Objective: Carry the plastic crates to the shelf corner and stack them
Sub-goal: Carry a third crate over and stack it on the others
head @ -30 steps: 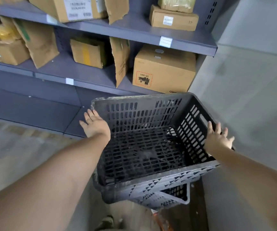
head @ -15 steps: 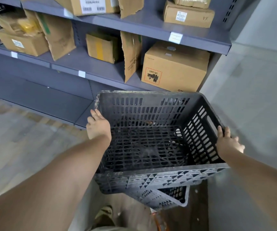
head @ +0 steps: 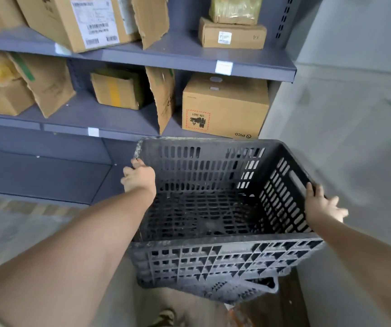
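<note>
The left hand (head: 139, 178) and right hand (head: 323, 205) are gripping the upper dark-grey slotted plastic crate (head: 204, 208), mouth up, length running hand-to-hand; the lower crate (head: 244, 290) is making two.

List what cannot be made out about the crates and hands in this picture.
- Head view: lower crate, mostly hidden beneath the top crate; its seating is unclear.
- Head view: right hand, motion-blurred; its grip is unclear.
- Head view: shoe, cut off by the bottom edge.
- Head view: box label, print too small to read.
</note>
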